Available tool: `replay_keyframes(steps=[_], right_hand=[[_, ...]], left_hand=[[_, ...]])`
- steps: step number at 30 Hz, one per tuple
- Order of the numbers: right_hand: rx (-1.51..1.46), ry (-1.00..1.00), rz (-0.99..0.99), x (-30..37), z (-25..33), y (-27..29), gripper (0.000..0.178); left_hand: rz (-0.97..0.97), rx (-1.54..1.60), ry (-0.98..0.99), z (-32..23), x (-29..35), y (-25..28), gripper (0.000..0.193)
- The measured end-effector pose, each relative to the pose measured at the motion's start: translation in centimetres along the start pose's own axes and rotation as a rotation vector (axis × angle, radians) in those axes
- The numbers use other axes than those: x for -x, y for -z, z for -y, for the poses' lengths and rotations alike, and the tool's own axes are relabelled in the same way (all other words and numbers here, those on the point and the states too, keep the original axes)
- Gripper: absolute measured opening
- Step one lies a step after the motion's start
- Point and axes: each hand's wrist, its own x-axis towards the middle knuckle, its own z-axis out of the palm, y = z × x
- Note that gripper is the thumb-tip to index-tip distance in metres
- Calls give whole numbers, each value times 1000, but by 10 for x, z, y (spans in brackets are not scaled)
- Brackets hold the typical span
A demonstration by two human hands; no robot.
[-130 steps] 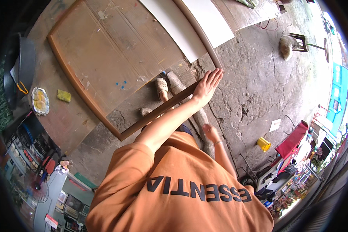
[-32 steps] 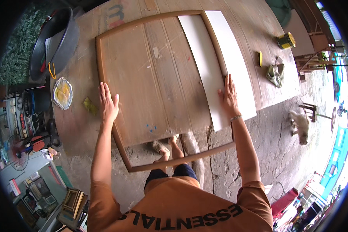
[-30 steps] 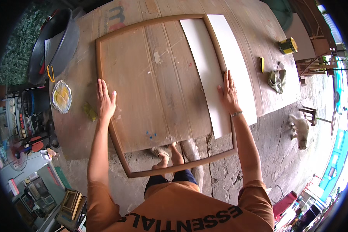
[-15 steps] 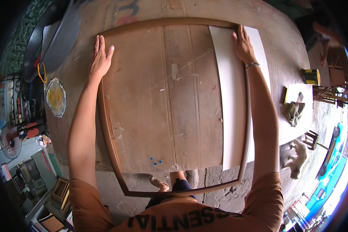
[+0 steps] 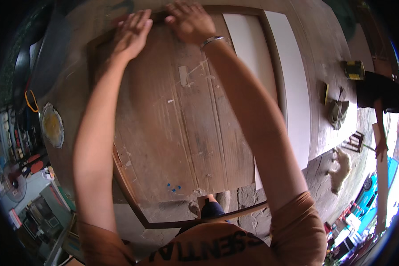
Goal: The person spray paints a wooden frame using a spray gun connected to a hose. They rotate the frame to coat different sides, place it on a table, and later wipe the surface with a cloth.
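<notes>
A large brown wooden frame (image 5: 277,71) lies on a cardboard-covered table, its near rail reaching past the table edge toward my body. My left hand (image 5: 134,35) rests at the far rail, left of its middle, fingers stretched out. Close beside it, my right hand (image 5: 191,23) lies over the same rail with its fingers extended and somewhat blurred; a metal bracelet (image 5: 213,41) circles that wrist. Neither hand grasps anything that I can see. A white sheet (image 5: 292,88) lies beneath the frame's right side, showing both inside and outside the rail.
A foil-like dish with yellow contents (image 5: 53,125) sits at the table's left. On the right are a can (image 5: 354,70) and a crumpled grey-green cloth (image 5: 338,114). A light-coloured animal (image 5: 340,172) lies on the floor. Another person (image 5: 381,95) stands at far right.
Both hands have moved from the frame's side rails to its far rail, closer together. My right arm now crosses the frame. At right, the other person has moved nearer the table's front.
</notes>
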Motion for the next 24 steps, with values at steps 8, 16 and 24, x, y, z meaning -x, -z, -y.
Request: replay_keyframes(steps=[8,16,24], right_hand=[[89,-265,-10,85,-148,74,64],[3,-411,93,210,-87,146,59],[-88,-665,225,410,42,255,63]], left_hand=[[-38,-136,110,105,81,18,68],[-23,72,288,12,213,61,62],[29,203,391,-105,411,113,64]])
